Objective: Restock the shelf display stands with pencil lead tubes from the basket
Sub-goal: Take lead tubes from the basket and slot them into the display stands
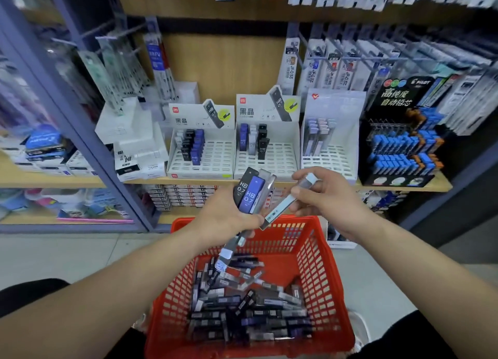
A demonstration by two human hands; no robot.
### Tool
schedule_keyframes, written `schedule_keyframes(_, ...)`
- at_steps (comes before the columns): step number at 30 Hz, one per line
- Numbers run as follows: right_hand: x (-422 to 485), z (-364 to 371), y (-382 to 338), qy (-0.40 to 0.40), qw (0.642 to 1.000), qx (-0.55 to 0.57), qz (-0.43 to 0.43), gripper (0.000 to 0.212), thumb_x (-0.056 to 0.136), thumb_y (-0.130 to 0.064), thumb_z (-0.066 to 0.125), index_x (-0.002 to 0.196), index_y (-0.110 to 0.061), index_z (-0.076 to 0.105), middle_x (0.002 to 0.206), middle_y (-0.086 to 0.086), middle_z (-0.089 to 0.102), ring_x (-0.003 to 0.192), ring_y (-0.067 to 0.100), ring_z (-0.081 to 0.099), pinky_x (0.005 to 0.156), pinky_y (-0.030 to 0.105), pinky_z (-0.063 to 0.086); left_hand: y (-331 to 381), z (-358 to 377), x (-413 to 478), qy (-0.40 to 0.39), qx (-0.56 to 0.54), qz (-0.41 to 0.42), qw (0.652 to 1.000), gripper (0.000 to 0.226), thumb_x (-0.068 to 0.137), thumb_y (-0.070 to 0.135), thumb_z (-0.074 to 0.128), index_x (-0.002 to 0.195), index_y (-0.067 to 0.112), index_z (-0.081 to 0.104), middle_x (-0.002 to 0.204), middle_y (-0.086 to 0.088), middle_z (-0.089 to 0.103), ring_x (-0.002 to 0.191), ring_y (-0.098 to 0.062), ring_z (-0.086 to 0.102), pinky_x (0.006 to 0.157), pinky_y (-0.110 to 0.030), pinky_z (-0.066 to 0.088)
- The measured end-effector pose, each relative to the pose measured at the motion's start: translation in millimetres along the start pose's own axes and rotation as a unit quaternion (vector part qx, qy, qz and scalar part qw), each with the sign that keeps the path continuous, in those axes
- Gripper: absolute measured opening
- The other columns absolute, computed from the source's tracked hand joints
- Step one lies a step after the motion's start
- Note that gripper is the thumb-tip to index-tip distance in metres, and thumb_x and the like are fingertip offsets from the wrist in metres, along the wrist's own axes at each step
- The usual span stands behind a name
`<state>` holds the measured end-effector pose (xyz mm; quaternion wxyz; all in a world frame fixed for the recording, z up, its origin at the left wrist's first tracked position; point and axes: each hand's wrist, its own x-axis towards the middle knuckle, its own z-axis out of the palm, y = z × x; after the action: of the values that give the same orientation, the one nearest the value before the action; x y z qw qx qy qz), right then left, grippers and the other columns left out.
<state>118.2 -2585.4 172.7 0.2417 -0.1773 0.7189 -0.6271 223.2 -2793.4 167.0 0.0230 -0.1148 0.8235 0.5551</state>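
cam=head, one wide-angle view | mount=worn on the person's head | facing=forward and down | near=red basket (326, 264) just below the lens, low in frame | ahead=shelf (439, 184) close in front, filling the upper half, edges bowed

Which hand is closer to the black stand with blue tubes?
Right. The right hand sits just below-left of the black stand; the left hand is farther left.

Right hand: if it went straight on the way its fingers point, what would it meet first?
Probably the bunch of tubes in the left hand: the right hand, pinching a clear tube, points left at it. They look close, though depth is unclear.
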Motion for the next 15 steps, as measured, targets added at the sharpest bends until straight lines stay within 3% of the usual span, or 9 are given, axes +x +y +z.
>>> schedule_keyframes(3,10,10,8,0.029,0.999,0.017,-0.003,0.011,0.103,-0.015,0.055,0.113,-0.015,0.059,0.095,0.016,0.075,0.067,0.019,0.067,0.065,0.031,0.057,-6,8,10,0.012,0.006,-0.021,1.000,0.028,0.076,0.004,0.083,0.091,0.005,0.059,0.060,0.004,0.066,0.053,-0.019,0.071,0.050,-0.022,0.053)
schedule_keyframes(5,18,13,9,0.038,0.999,0.006,-0.003,0.016,0.105,-0.019,0.050,0.117,-0.019,0.062,0.100,0.013,0.072,0.067,0.015,0.063,0.064,0.029,0.057,-10,15,18,0.013,0.006,-0.033,0.999,0.030,0.075,0.003,0.083,0.092,0.007,0.059,0.059,0.006,0.065,0.050,-0.014,0.068,0.048,-0.019,0.050)
schedule_keyframes(10,34,-6,-1,0.061,0.994,-0.074,-0.055,0.019,0.099,-0.016,0.063,0.116,-0.023,0.065,0.081,0.000,0.068,0.073,0.013,0.067,0.063,0.024,0.058,-14,28,37,-0.004,-0.015,-0.040,0.999,0.030,0.075,0.003,0.083,0.094,0.008,0.060,0.074,-0.006,0.068,0.057,-0.020,0.070,0.055,-0.027,0.056)
schedule_keyframes(15,59,-53,-16,0.146,0.984,-0.070,-0.073,0.012,0.094,-0.012,0.069,0.102,-0.015,0.061,0.080,0.007,0.072,0.072,0.023,0.073,0.065,0.039,0.062,-4,23,60,-0.005,-0.010,-0.041,0.999,0.037,0.077,0.009,0.084,0.102,0.003,0.058,0.074,-0.009,0.067,0.058,-0.022,0.071,0.061,-0.034,0.060)
